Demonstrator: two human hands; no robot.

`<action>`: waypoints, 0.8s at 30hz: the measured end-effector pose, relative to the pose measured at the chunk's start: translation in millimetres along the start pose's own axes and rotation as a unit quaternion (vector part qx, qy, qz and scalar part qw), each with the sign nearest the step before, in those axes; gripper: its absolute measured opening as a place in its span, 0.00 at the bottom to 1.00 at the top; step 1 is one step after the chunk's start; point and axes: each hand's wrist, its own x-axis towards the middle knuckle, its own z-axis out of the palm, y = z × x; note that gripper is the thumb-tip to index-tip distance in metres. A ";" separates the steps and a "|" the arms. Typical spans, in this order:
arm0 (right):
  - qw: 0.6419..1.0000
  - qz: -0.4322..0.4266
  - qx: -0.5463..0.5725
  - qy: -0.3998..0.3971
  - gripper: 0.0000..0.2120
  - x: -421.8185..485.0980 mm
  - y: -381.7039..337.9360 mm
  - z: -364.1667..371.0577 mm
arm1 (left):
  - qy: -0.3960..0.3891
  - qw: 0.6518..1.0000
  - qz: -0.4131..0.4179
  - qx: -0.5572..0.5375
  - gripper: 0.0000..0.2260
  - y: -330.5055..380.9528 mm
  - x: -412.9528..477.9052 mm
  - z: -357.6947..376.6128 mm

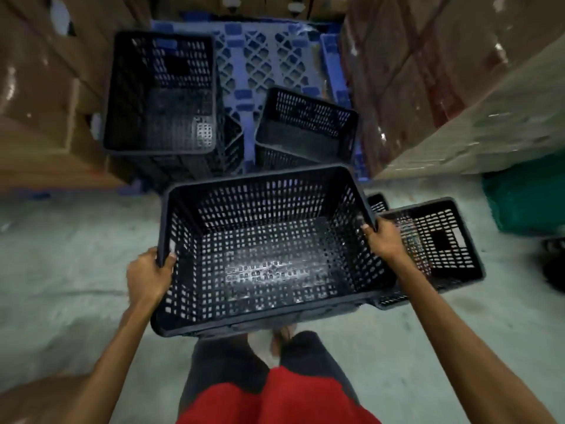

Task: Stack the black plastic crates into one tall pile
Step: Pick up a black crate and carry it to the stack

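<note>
Head view shows the carry step: the left hand [149,278] is clamped on the left rim and the right hand [385,240] on the right rim of an empty black crate [263,252] held up between them, clear of the grey floor [76,255]. Ahead of the left hand, on the blue pallet [260,59], stands the taller pile of crates [160,93]; a tilted crate [305,130] lies ahead of the right hand and another crate [437,243] just beyond its knuckles. Next, I judge, the held crate must go forward and left, level over the pile's rim, then down to nest squarely
</note>
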 end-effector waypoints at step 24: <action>0.998 -0.030 -0.015 0.046 0.15 167.2 201.8 430.5 | -0.030 0.987 -0.152 -0.038 0.13 -240.4 102.7 390.0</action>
